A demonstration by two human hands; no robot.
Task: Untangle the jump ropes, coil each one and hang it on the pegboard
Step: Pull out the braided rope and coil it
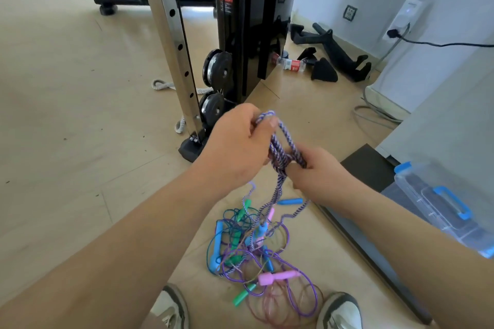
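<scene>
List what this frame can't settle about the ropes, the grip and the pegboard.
- Pegboard: not in the head view at all.
- Rope count: the pile on the floor overlaps too much to count.
- Grip: left hand and right hand cover parts of the braided rope, hiding any knot.
- Braided rope's handles: lost in the pile.

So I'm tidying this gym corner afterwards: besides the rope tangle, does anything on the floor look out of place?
Yes. A plastic bottle with a red label lies on its side on the floor beside the black machine base, like litter. Black cable-machine handles lie scattered along the wall next to it.
</scene>
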